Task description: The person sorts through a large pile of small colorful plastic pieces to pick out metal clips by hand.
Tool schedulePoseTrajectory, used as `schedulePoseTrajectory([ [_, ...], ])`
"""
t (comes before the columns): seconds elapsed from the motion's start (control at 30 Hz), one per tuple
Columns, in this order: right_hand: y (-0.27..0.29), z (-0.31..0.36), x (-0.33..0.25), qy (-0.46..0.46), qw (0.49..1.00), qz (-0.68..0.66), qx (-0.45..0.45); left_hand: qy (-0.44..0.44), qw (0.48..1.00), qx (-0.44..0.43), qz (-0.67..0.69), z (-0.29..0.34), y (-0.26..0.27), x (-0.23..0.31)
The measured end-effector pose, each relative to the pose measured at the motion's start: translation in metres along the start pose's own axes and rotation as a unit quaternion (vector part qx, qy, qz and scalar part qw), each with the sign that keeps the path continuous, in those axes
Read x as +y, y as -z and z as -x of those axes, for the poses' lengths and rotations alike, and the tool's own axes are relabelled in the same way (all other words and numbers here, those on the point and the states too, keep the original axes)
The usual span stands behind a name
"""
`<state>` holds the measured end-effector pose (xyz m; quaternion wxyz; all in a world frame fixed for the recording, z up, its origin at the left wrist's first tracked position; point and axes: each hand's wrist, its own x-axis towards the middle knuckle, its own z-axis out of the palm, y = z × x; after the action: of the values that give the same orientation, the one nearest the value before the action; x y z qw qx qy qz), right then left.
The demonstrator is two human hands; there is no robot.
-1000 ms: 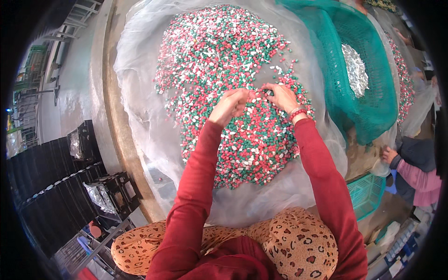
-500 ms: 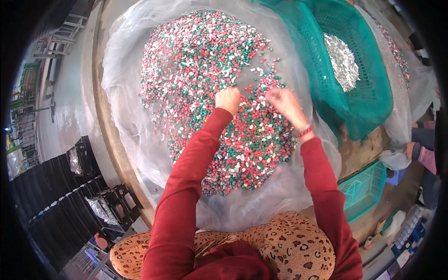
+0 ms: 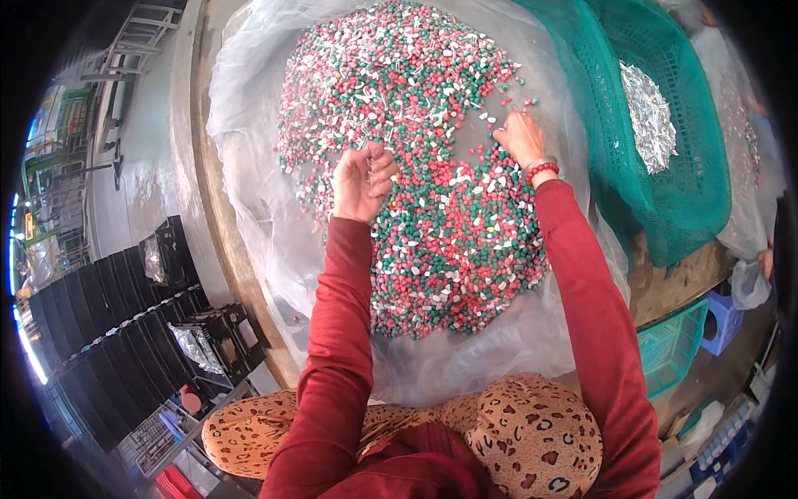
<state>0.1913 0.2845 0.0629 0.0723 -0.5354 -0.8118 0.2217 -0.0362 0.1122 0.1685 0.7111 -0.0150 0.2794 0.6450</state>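
A broad pile of small red, green and white pieces (image 3: 457, 266), mostly rounded, some thin and white, lies on a clear plastic sheet (image 3: 249, 166). Over the pile's left side is my left hand (image 3: 362, 185), turned partly palm up with its fingers curled in. Whatever those fingers hold, if anything, is too small to name. My right hand (image 3: 524, 138) is farther right, at the pile's edge by a thinly covered grey patch. Its fingers point down and are pinched together, and their tips hide what is between them. A red bead bracelet (image 3: 544, 170) circles that wrist.
Right of the sheet stands a green plastic basket (image 3: 706, 195) lined with netting, with shiny silver strips (image 3: 648, 116) inside. A lighter green crate (image 3: 672, 353) and a blue stool (image 3: 721, 323) are lower right. Stacked black crates (image 3: 125, 308) stand at left, beyond the table edge (image 3: 204, 166).
My left hand has moved left and rolled from knuckles up to partly palm up. The right hand has shifted slightly farther out over the pile's edge. The whole view has shifted a little.
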Motion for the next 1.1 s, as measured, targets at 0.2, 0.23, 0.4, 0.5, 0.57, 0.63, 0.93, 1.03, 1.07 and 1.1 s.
schedulePoseTrajectory([
  [0.2, 0.017, 0.023, 0.007, -0.069, 0.977, -0.191, -0.061, -0.134, 0.697, 0.194, -0.677, -0.086, 0.001, -0.004],
  [0.23, 0.024, 0.032, -0.003, -0.076, 0.893, -0.429, -0.111, -0.209, 0.534, 0.204, -0.794, -0.102, 0.018, -0.002],
  [0.4, 0.059, 0.08, 0.003, -0.015, 0.422, -0.889, -0.178, -0.115, 0.404, 0.204, -0.884, -0.144, 0.018, -0.032],
  [0.5, 0.072, 0.088, 0.014, -0.002, 0.375, -0.914, -0.157, -0.125, 0.393, 0.13, -0.902, -0.14, 0.015, -0.063],
  [0.57, 0.072, 0.086, 0.02, -0.076, 0.411, -0.896, -0.15, -0.141, 0.418, 0.084, -0.894, -0.122, 0.025, -0.082],
  [0.63, 0.066, 0.087, 0.017, -0.096, 0.393, -0.9, -0.164, -0.149, 0.482, 0.083, -0.86, -0.093, 0.023, -0.085],
  [0.93, 0.063, 0.096, -0.003, -0.153, 0.386, -0.887, -0.203, -0.084, 0.992, -0.007, -0.094, 0.014, 0.019, -0.021],
  [1.03, 0.065, 0.097, -0.005, -0.154, 0.393, -0.884, -0.198, -0.056, 0.972, 0.127, -0.191, 0.003, 0.023, 0.007],
  [1.07, 0.065, 0.097, -0.006, -0.149, 0.385, -0.888, -0.205, -0.025, 0.968, 0.12, -0.22, -0.007, 0.039, 0.021],
  [1.1, 0.065, 0.097, -0.009, -0.15, 0.385, -0.887, -0.208, -0.028, 0.968, 0.121, -0.218, -0.023, 0.051, 0.025],
])
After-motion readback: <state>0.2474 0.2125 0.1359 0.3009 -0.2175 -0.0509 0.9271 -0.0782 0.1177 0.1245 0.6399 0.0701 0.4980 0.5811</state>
